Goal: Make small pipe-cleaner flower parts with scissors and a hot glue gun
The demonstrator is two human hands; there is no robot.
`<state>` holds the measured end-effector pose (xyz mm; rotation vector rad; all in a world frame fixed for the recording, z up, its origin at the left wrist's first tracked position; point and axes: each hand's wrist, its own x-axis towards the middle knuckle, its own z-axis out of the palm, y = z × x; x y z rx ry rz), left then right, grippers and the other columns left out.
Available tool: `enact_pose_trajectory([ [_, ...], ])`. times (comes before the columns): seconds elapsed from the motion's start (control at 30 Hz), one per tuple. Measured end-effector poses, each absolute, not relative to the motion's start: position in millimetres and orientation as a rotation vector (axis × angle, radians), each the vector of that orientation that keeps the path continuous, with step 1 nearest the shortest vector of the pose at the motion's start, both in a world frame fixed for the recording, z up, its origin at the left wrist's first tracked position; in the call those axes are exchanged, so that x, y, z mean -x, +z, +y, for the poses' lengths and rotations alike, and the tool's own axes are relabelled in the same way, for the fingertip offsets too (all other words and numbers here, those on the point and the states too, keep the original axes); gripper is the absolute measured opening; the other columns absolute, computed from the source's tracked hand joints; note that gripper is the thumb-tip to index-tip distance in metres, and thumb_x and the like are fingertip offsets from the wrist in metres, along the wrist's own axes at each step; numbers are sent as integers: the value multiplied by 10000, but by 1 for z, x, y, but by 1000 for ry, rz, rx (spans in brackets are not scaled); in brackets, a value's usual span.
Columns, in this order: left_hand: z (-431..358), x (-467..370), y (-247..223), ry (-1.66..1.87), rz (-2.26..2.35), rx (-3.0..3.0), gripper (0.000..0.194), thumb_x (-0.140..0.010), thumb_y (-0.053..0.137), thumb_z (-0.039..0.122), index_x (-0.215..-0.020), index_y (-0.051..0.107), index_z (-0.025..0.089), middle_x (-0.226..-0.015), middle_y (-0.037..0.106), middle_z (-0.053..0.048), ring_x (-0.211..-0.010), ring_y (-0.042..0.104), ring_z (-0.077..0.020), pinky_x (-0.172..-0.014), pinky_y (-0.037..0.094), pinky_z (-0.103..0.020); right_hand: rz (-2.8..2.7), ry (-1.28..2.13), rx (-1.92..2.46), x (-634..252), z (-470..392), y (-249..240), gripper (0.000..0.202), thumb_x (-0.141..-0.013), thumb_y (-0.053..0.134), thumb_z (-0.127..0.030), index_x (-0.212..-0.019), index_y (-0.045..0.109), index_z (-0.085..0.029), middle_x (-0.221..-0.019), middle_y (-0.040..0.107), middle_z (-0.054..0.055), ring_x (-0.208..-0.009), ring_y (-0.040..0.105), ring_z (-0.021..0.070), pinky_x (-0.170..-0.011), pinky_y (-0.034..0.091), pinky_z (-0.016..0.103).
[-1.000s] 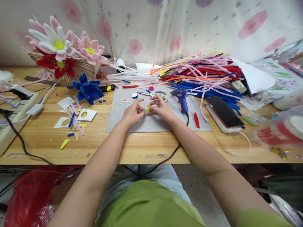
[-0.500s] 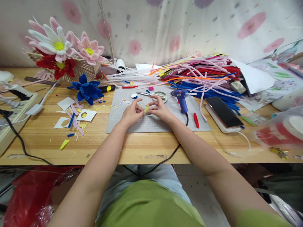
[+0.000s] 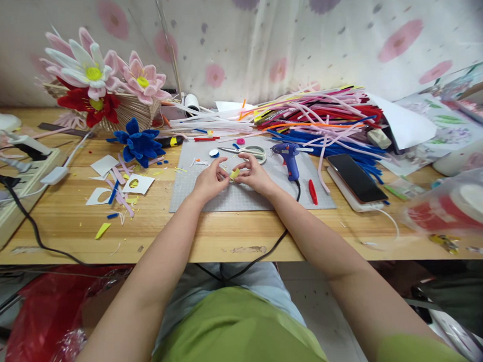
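Yellow at the fingertips, above the grey cutting mat (image 3: 248,200): in the head view, reaching forward over its near half with both bare forearms, angled inward from either side toward its middle. Holding the small yellow piece (image 3: 235,174) at the thumb and fingertips of the right hand (image 3: 257,176), with the index finger raised and arched above. Facing it from the other side with the left hand (image 3: 212,180), thumb and fingers curled toward the piece, upper fingers bent and a little spread; impossible to tell whether touching it or just beside it. Keeping both wrists low, with the backs of the hands partly turned up.

Compared with half a second ago, hardly moved at the hands or forearms. Turned slightly at the yellow piece, now showing as a flatter, broader patch between the hands; more rolled-looking a second ago.

On the mat, beyond the fingers, lying with green-grey handles toward the right: scissors (image 3: 258,153). Also on the mat, toward the back: a small white-topped disc (image 3: 214,153) and a pink disc (image 3: 240,142). Resting on its right part, a blue glue gun (image 3: 291,161), with a red piece (image 3: 313,192) nearer its right edge. Left of the mat, a blue flower (image 3: 139,143) and scattered paper cut-outs (image 3: 138,183); right of it, a dark phone (image 3: 356,178). Behind it, heaped coloured fuzzy stems (image 3: 322,109).
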<state>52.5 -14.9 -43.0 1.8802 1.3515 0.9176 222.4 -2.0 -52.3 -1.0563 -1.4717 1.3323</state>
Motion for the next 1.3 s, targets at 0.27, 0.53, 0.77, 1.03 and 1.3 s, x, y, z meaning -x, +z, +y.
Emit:
enact_pose_trajectory([
  [0.27, -9, -49, -38, 1396, 1663, -1630, 510, -647, 542, 86, -1144, 524, 194, -1003, 640, -40, -821, 578, -135, -755, 454, -268, -1254, 1401, 1083, -223, 0, -50, 698, -494, 744, -188, -1078, 364, -240, -822, 592, -56, -663, 623, 101, -684, 530, 295],
  [0.53, -10, -64, -49, 1112, 1327, -1548, 627, -683, 616, 148, -1290, 457, 145, -908, 709, -60, -837, 643, -148, -731, 476, -259, -1079, 1557, 1042, -224, -1, -48, 686, -484, 757, -158, -1054, 382, -230, -766, 596, -65, -640, 615, 96, -658, 526, 276],
  [0.77, -13, -68, -47, 1158, 1226, -1397, 692, -670, 652, 169, -1324, 430, 140, -892, 717, -69, -849, 663, -160, -738, 494, -260, -998, 1614, 1039, -224, -4, -42, 641, -488, 757, -107, -994, 387, -235, -737, 596, -72, -676, 623, 105, -667, 534, 272],
  [1.03, -15, -69, -44, 1140, 1208, -1349, 725, -661, 655, 146, -1341, 407, 101, -906, 720, -97, -834, 668, -168, -791, 499, -285, -1013, 1634, 1037, -224, -5, -42, 647, -475, 747, -89, -995, 386, -221, -717, 599, -72, -696, 626, 110, -736, 526, 298],
  [1.3, -13, -68, -48, 1136, 1214, -1322, 763, -637, 703, 186, -1340, 415, 122, -885, 725, -74, -873, 671, -180, -818, 503, -300, -1049, 1619, 1063, -225, -4, -42, 628, -494, 743, -107, -1005, 395, -222, -761, 617, -58, -685, 633, 117, -764, 538, 345],
])
